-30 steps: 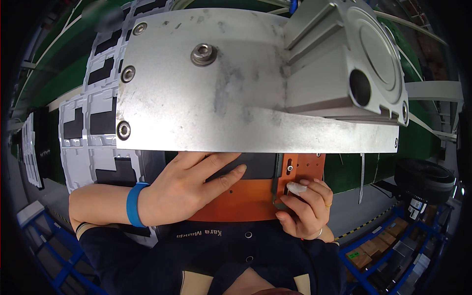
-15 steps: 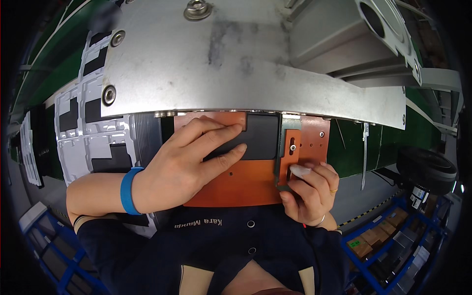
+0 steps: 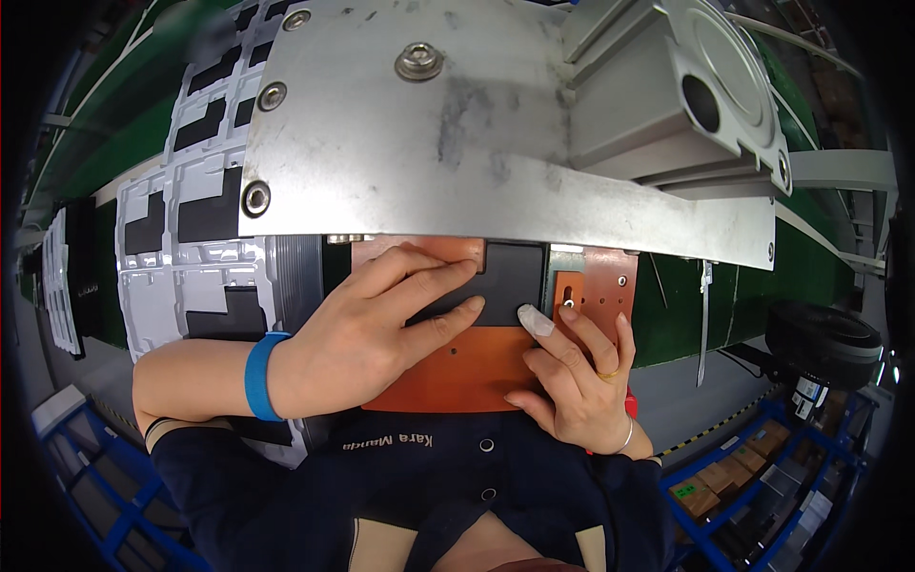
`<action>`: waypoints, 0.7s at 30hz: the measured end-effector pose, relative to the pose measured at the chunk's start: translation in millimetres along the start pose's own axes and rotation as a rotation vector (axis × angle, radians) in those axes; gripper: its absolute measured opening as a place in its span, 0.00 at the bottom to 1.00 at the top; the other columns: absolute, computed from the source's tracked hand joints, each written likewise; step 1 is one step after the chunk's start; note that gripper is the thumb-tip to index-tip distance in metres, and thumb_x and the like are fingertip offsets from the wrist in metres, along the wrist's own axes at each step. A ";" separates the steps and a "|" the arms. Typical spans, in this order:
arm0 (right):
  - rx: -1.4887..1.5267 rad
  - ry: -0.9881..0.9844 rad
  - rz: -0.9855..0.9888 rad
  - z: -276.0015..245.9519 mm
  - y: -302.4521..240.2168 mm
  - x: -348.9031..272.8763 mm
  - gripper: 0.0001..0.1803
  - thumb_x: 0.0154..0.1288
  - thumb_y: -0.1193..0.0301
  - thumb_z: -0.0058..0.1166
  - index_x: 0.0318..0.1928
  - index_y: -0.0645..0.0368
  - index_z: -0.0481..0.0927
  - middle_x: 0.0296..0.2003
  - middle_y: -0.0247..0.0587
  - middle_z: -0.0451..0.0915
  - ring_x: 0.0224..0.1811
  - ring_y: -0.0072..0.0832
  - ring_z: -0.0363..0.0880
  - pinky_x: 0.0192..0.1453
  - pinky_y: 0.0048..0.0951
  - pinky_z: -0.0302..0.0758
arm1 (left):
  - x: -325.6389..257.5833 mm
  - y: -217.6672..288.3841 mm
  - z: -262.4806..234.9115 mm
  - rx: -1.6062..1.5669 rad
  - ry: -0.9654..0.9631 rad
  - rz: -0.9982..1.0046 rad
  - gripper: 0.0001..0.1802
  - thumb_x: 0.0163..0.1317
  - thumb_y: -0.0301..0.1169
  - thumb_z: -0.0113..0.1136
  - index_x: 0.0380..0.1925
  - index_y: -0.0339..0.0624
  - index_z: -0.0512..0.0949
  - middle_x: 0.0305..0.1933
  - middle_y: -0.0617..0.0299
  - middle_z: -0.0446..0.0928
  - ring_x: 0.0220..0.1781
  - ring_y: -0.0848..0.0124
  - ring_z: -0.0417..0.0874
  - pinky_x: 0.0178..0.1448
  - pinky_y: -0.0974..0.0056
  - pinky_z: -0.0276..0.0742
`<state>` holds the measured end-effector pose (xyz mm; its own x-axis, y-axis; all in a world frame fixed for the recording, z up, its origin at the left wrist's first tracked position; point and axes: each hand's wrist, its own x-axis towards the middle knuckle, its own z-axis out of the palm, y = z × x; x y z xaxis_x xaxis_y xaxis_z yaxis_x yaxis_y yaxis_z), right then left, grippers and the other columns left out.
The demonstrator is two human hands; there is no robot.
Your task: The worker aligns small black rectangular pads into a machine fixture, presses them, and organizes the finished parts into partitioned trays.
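Observation:
A flat black L-shaped piece (image 3: 516,286) lies on an orange fixture plate (image 3: 448,377), partly under the front edge of a metal housing. My left hand (image 3: 367,319), with a blue wristband, rests over its left part, fingers stretched out and the tips on or just above it. Near the piece's right front corner is my right hand (image 3: 577,381), fingers spread. Its index finger, in a white finger cot, reaches the corner. Behind those fingers sits a small orange slotted block (image 3: 569,282) with a screw, partly hidden.
The large metal housing (image 3: 381,153) with screws overhangs the plate. White plastic trays (image 3: 152,186) holding several black L-shaped pieces stand to the left on a green surface. A black round object (image 3: 824,329) is at the right, above blue shelving (image 3: 762,477) with cardboard boxes.
My right hand has left the slotted block and moved left, its fingers spreading toward the black piece's corner. My left hand stays over the piece. The whole view has shifted slightly.

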<state>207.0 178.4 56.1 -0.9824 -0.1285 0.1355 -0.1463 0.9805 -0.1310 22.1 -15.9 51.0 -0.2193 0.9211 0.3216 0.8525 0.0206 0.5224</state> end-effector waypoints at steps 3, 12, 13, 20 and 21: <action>-0.003 0.012 0.007 0.6 0.0 -0.5 0.19 0.56 0.46 0.62 0.35 0.46 0.79 0.64 0.29 0.74 0.66 0.31 0.68 0.77 0.51 0.43 | -0.2 0.2 1.0 0.005 -0.012 -0.005 0.22 0.45 0.27 0.60 0.44 0.34 0.83 0.58 0.47 0.75 0.58 0.57 0.75 0.59 0.60 0.76; 0.010 -0.003 0.005 -1.6 -0.7 0.7 0.19 0.56 0.45 0.61 0.34 0.46 0.79 0.63 0.29 0.75 0.65 0.31 0.68 0.77 0.52 0.43 | -0.6 -0.3 1.7 -0.004 0.009 -0.009 0.22 0.45 0.27 0.60 0.44 0.34 0.83 0.59 0.48 0.75 0.58 0.57 0.75 0.59 0.61 0.77; 0.007 -0.001 0.004 -1.4 -0.4 1.3 0.19 0.56 0.45 0.61 0.34 0.46 0.79 0.63 0.29 0.75 0.65 0.31 0.68 0.77 0.52 0.43 | 0.4 -1.1 1.3 -0.007 0.010 -0.005 0.22 0.45 0.27 0.60 0.44 0.34 0.83 0.59 0.48 0.75 0.58 0.57 0.75 0.59 0.61 0.77; 0.016 0.032 0.009 5.4 0.4 4.6 0.19 0.56 0.47 0.62 0.35 0.47 0.79 0.63 0.29 0.74 0.64 0.31 0.69 0.76 0.51 0.45 | 0.0 -3.6 0.6 -0.024 -0.020 -0.039 0.23 0.45 0.23 0.67 0.47 0.39 0.85 0.59 0.52 0.76 0.54 0.56 0.75 0.61 0.57 0.75; 0.013 0.039 0.011 6.6 0.7 5.4 0.19 0.56 0.47 0.62 0.35 0.47 0.79 0.63 0.29 0.74 0.64 0.31 0.69 0.76 0.51 0.45 | -0.4 -5.3 1.6 -0.019 -0.020 -0.033 0.23 0.45 0.23 0.67 0.47 0.39 0.85 0.59 0.52 0.76 0.54 0.56 0.75 0.61 0.57 0.75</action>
<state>200.9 177.4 50.2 -0.9787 -0.1121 0.1720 -0.1377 0.9798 -0.1452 18.4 -15.7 46.8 -0.2378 0.9276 0.2881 0.8358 0.0444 0.5472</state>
